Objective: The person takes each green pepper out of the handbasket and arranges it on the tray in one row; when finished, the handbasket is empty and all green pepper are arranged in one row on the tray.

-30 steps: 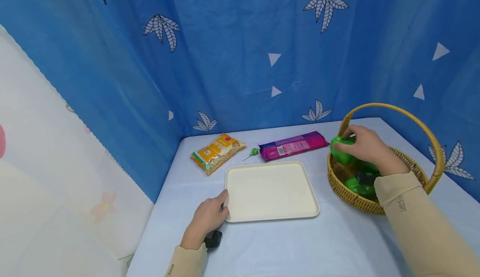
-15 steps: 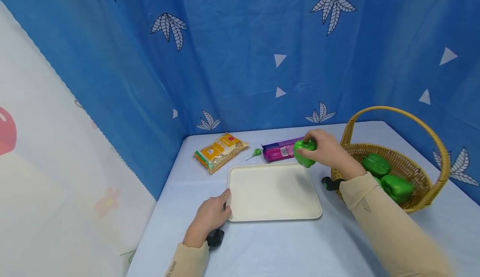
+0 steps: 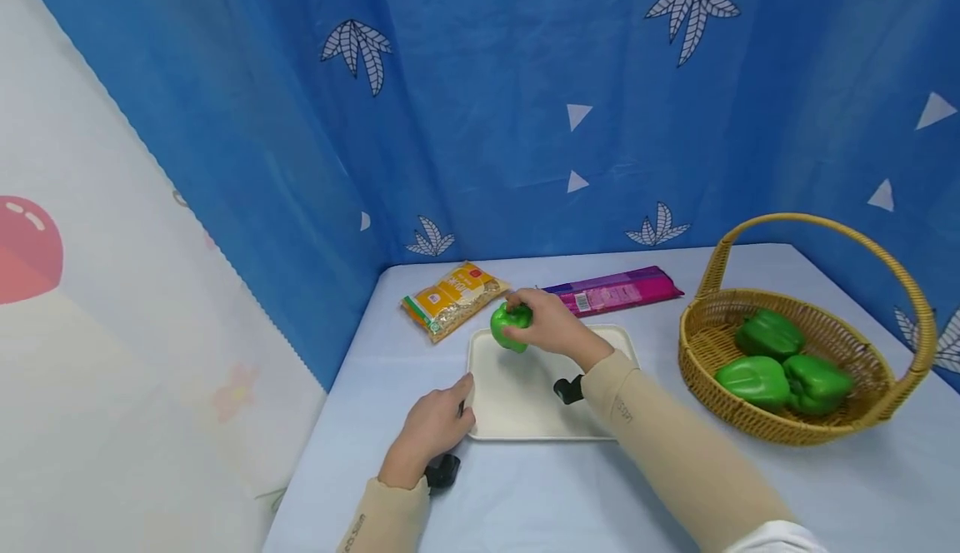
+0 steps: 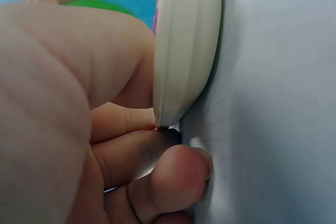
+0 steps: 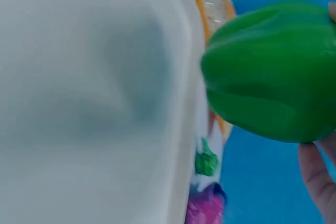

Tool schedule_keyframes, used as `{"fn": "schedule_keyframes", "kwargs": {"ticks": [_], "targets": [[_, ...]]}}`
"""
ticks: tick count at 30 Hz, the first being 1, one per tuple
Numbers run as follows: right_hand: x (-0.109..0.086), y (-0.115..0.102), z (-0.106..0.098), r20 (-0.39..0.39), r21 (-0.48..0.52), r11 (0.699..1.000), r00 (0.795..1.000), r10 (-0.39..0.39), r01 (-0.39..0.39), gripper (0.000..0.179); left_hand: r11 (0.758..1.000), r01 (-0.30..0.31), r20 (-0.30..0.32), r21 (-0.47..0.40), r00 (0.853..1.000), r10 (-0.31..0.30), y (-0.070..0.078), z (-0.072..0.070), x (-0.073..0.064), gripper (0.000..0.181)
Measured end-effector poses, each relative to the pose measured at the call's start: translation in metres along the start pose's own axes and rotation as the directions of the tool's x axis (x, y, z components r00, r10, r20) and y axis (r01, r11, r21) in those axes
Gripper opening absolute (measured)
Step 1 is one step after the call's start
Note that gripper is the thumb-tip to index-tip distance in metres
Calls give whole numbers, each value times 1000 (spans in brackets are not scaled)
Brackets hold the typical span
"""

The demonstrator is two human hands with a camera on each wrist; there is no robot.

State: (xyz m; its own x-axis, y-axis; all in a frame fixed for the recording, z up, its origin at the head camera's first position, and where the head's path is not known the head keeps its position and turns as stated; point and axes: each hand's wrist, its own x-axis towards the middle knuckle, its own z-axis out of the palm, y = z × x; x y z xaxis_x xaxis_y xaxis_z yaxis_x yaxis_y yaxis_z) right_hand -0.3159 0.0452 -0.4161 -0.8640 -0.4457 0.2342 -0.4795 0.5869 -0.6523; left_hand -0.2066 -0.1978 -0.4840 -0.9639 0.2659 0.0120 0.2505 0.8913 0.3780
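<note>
My right hand (image 3: pixel 557 325) grips a green bell pepper (image 3: pixel 507 328) above the back left part of a cream rectangular tray (image 3: pixel 517 391). In the right wrist view, the pepper (image 5: pixel 273 72) fills the right side, with fingertips (image 5: pixel 315 174) at its lower edge and the tray (image 5: pixel 79 171) below. My left hand (image 3: pixel 431 424) holds the tray's left edge. Seen from the left wrist, the thumb lies against the rim (image 4: pixel 184 45) and the other fingers curl beside its underside. Several more peppers are absent from the tray; three green ones (image 3: pixel 753 382) lie in a wicker basket (image 3: pixel 693 353).
Behind the tray lie a yellow bag of grains (image 3: pixel 453 299) and a long purple-pink packet (image 3: pixel 622 291). A green lollipop (image 5: pixel 206 162) shows between them in the right wrist view. The basket's tall handle (image 3: pixel 825 224) arches up on the right. A blue curtain (image 3: pixel 487 120) hangs behind the table.
My right hand has lifted the bell pepper out of the basket and carried it left, over the tray. The left hand stays at the tray's left edge. The head view has shifted slightly.
</note>
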Motion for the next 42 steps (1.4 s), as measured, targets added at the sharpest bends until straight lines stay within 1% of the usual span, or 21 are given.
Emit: {"fn": "schedule_keyframes", "kwargs": {"ticks": [4, 11, 18, 24, 28, 31, 34, 37, 39, 41, 42], "targets": [[9, 3, 15, 14, -11, 1000, 1000, -11, 12, 35, 1000, -13, 1, 4, 1000, 13, 3, 2, 4, 61], [13, 5, 27, 55, -58, 998, 998, 5, -1, 45, 999, -35, -7, 3, 999, 35, 7, 5, 8, 61], [15, 4, 30, 70, -91, 996, 997, 29, -23, 51, 999, -43, -6, -10, 999, 43, 9, 8, 8, 61], [11, 4, 31, 76, -67, 996, 996, 56, -51, 64, 999, -45, 1, -18, 999, 45, 10, 11, 9, 61], [5, 3, 25, 82, -42, 998, 995, 60, -57, 74, 999, -26, 20, -20, 999, 26, 10, 12, 10, 62], [-2, 2, 12, 72, -30, 998, 996, 54, -52, 74, 1000, -9, 32, -22, 999, 10, 10, 11, 9, 62], [-13, 3, -10, 37, -45, 999, 999, 24, -22, 68, 1000, 1, 28, -25, 1000, 0, 9, 9, 8, 61], [-25, 8, -43, -18, -95, 995, 1000, -23, 22, 59, 1000, 1, 17, -22, 1000, 0, 5, 7, 7, 61], [-35, 14, -68, -66, -139, 989, 996, -56, 46, 55, 1000, -1, 7, -6, 1000, 1, 1, 5, 7, 62], [-48, 23, -93, -120, -179, 983, 991, -64, 42, 51, 1000, -3, 0, -1, 1000, 3, -2, 4, 6, 61], [-56, 29, -106, -143, -197, 980, 988, -56, 28, 49, 1000, -4, -1, 0, 1000, 4, -4, 3, 5, 61]]}}
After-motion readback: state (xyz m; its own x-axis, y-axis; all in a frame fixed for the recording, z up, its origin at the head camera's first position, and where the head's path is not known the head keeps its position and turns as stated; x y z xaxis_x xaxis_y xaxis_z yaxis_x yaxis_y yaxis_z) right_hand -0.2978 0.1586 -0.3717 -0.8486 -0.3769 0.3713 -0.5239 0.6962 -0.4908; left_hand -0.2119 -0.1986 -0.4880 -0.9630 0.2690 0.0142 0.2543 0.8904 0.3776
